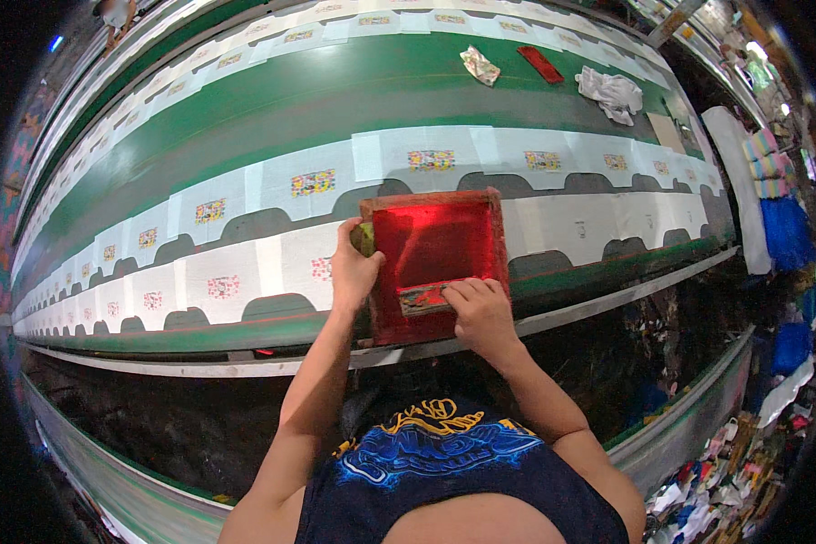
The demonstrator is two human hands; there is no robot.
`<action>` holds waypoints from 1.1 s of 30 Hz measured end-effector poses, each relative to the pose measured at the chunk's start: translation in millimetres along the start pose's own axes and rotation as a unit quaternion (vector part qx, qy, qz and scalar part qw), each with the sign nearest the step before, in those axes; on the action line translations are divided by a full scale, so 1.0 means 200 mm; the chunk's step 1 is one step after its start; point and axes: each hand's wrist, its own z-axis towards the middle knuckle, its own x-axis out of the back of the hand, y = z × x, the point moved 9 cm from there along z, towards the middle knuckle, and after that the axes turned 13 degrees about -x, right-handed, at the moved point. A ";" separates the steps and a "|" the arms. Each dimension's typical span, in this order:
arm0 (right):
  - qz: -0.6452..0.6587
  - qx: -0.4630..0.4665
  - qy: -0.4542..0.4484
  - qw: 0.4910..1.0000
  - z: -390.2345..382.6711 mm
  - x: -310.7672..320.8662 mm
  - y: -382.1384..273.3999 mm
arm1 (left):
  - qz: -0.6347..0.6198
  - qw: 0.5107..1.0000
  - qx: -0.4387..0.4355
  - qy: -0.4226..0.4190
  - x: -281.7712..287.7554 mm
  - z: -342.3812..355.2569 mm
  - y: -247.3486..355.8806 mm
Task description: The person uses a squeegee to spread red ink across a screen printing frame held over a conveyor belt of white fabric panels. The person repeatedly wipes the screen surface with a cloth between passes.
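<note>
Clutching the squeegee (pixel 422 298), the right hand (pixel 483 313) risks a smudge if the frame (pixel 435 199) around it slips from the clasping left hand (pixel 354 272).

Square red-stained wooden frame (pixel 431 200) with glossy red mesh, lying flat; left edge at left-hand fingers (pixel 346 238). Narrow paint-smeared bar (pixel 424 298) slightly aslant inside the near part, right end under right-hand fingers (pixel 469 291).

Red frame (pixel 437 240), green table (pixel 290 113), pale-blue fabric pieces (pixel 379 161) with multicoloured prints (pixel 431 160)
</note>
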 end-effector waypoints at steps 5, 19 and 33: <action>-0.011 0.003 0.020 1.000 -0.05 0.09 0.33 | 0.011 0.999 0.029 -0.008 -0.34 -0.01 0.06; 0.036 0.008 -0.012 0.999 -0.08 0.09 0.49 | 0.072 0.994 0.081 -0.023 -0.46 0.00 0.07; 0.038 0.016 -0.049 0.998 0.00 0.12 0.52 | 0.079 0.994 0.068 -0.026 -0.47 0.00 0.08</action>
